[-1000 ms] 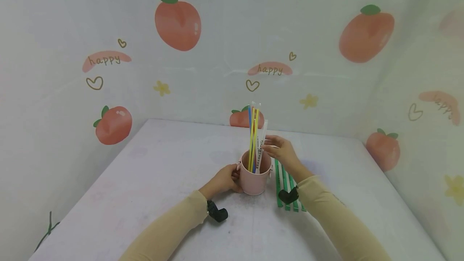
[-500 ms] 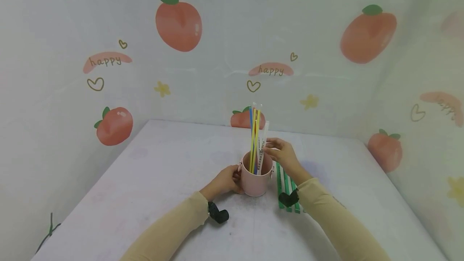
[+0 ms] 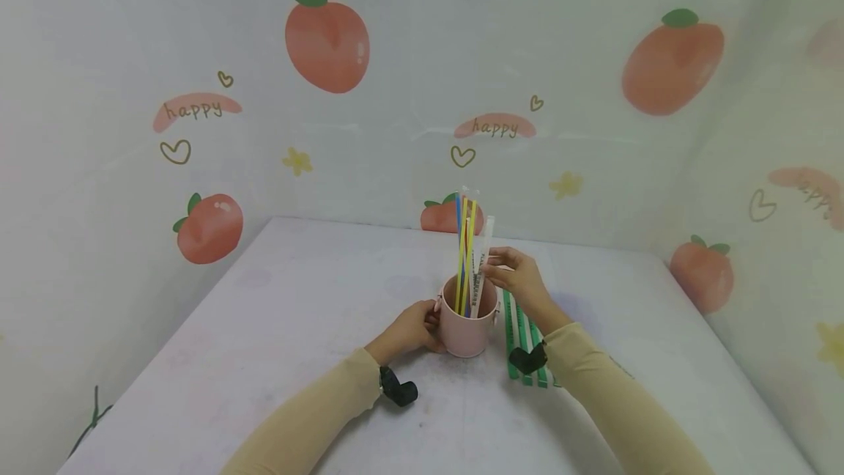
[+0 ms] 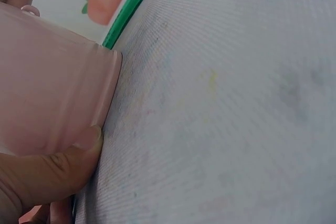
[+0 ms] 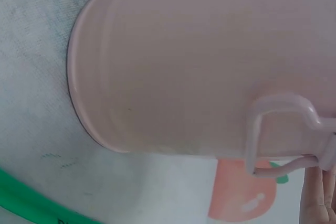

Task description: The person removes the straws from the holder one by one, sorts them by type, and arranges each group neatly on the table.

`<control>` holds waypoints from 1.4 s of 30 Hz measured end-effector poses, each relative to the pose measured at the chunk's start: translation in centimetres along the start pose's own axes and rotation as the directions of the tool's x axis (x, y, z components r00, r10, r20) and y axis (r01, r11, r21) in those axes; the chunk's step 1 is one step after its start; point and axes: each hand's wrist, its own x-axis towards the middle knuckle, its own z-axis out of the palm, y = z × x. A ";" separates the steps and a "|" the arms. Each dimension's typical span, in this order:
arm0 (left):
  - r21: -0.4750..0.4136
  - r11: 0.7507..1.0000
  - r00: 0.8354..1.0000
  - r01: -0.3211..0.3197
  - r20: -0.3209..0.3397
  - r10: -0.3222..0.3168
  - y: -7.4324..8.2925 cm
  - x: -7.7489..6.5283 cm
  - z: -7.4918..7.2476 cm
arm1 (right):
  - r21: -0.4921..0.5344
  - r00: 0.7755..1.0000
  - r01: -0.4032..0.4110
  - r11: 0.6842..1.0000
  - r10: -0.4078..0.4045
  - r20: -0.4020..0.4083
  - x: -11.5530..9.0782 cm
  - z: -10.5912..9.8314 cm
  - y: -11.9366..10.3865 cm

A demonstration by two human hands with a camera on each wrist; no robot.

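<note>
A pink bucket with small side handles stands upright on the table. My left hand holds it from the left, its thumb pressed low on the wall close to the base. Several coloured straws, yellow, blue and red, rise out of the bucket in clear wrappers. Beside them leans a white wrapped straw with dark print. My right hand pinches that white straw above the bucket's right rim. In the right wrist view the bucket hides most of this hand, and the straw is out of sight.
Several green-and-white wrapped straws lie side by side on the table, right of the bucket and partly under my right forearm. A white curtain printed with red fruit hangs behind the table. A thin dark green twig-like thing shows at the far left.
The white straw's top has shifted slightly up and to the right, with my right hand pinching it. My left hand stays on the bucket, and the view has drifted a little.
</note>
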 end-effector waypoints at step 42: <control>0.000 1.000 1.000 -0.001 0.003 0.001 0.0 -0.1 -0.1 | 0.165 0.991 0.111 0.980 -0.098 -0.086 0.1 -2.3 -3.6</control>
